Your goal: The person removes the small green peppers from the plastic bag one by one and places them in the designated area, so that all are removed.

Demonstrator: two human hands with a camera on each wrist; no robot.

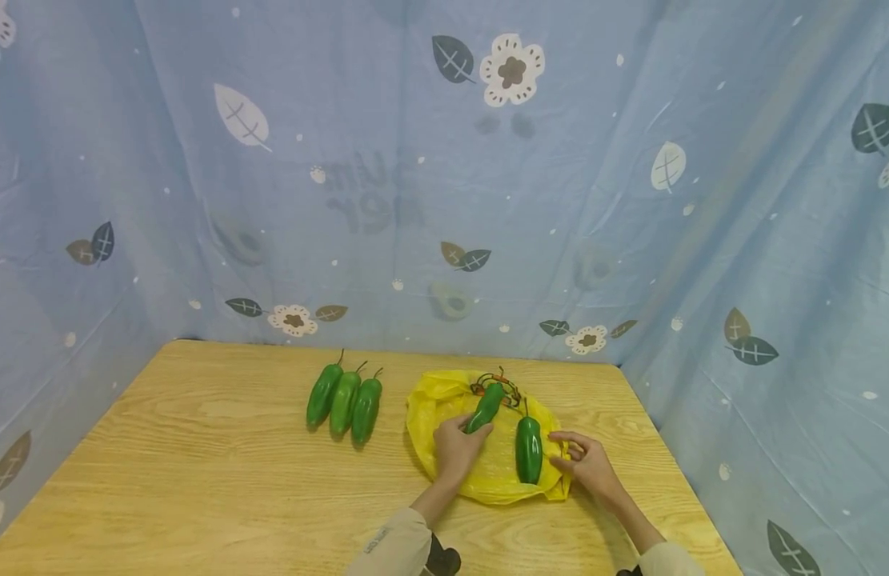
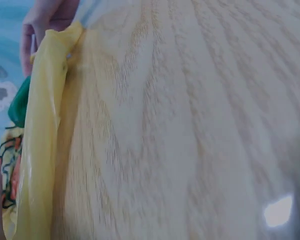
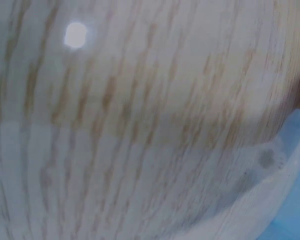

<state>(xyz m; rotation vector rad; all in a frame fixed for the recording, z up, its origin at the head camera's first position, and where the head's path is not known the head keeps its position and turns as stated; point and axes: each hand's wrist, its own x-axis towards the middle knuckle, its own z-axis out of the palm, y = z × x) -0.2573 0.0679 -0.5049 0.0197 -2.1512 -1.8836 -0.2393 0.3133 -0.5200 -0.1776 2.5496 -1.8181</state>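
My left hand (image 1: 458,448) grips a green pepper (image 1: 486,408) by its lower end, over the yellow plastic bag (image 1: 444,392). The bag lies spread on the table. On its right part rests a second green pepper (image 1: 528,450), stem pointing away. My right hand (image 1: 591,466) holds the bag's right edge between curled fingers and thumb, beside that pepper. Dark loops with orange bits (image 1: 512,394) show at the bag's far side; their kind is unclear. In the left wrist view, the bag's side (image 2: 42,135) partly hides a pepper (image 2: 20,105).
Three more green peppers (image 1: 345,402) lie side by side on the wooden table (image 1: 221,456), left of the bag. A blue patterned curtain (image 1: 386,176) hangs behind the table and along both sides. The right wrist view shows mostly blurred tabletop (image 3: 130,100).
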